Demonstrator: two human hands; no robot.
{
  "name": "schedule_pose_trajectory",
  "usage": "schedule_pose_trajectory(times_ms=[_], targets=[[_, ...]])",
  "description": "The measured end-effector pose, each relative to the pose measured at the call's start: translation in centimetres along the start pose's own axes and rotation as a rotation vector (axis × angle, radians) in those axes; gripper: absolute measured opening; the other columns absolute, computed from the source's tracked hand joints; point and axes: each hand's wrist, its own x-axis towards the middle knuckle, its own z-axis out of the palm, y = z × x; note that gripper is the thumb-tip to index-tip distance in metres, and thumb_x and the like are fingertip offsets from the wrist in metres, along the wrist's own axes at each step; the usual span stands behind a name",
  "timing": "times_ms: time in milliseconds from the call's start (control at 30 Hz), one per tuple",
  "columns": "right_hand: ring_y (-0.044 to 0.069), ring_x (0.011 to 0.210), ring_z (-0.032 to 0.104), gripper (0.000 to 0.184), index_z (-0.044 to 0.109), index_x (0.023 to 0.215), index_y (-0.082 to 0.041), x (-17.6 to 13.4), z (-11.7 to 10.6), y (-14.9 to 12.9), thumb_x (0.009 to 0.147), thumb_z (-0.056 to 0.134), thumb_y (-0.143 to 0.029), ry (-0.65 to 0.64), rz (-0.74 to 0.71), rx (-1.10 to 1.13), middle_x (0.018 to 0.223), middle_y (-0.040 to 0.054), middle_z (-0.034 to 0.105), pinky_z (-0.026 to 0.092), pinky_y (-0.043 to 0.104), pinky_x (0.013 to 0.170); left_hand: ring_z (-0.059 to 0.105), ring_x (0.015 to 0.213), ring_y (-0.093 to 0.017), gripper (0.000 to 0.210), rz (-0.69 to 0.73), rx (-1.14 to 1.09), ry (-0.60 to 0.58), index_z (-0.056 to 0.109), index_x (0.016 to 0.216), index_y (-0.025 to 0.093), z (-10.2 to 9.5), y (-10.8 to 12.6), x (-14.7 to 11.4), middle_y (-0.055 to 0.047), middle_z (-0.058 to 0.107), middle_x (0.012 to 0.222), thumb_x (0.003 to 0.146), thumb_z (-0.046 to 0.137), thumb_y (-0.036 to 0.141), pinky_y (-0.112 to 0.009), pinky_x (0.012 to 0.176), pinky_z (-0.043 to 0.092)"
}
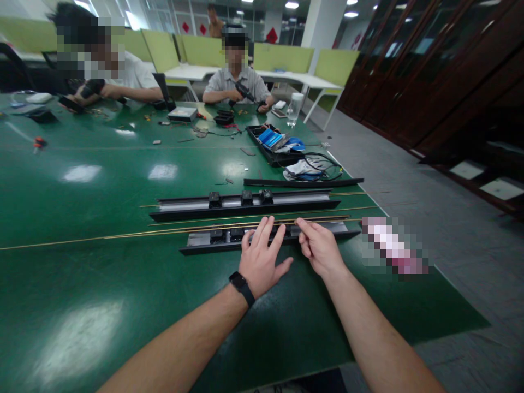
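My left hand [261, 262] lies with fingers spread over several thin brass-coloured rods [135, 234] and the nearer black channel rail [213, 249]. On that wrist is a black watch. Thumb and forefinger of my right hand [320, 248] pinch at the rods just to the right, above the same rail. The rods run sideways across the rail, and their left part reaches far along the table. Small black blocks [216, 234] sit inside the nearer rail, partly hidden by my left hand. Behind it lies a second black rail [245, 209], with three black blocks in its channel.
A black strip [303, 182] lies behind the rails. Farther back are a black tray [270, 157] with blue items, gloves [305, 169] with a black cable, and a clear cup [295, 106]. Two people sit across the green table [102, 284], one holding a power drill [244, 91].
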Motion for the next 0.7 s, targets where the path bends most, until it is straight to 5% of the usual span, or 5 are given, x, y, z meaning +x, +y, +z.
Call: schedule_pose_trajectory(times_ms=[700], targets=[[0.004, 0.027, 0.038, 0.039, 0.066, 0.082, -0.015, -0.05, 0.06, -0.06, 0.072, 0.082, -0.049, 0.010, 0.000, 0.023, 0.050, -0.0040, 0.057, 0.019, 0.017, 0.026, 0.025, 0.151, -0.029, 0.073, 0.002, -0.002, -0.002, 0.041, 0.151, 0.025, -0.10, 0.03, 0.01, -0.011, 0.026, 0.164, 0.087, 0.059, 0.056, -0.049, 0.113, 0.029]])
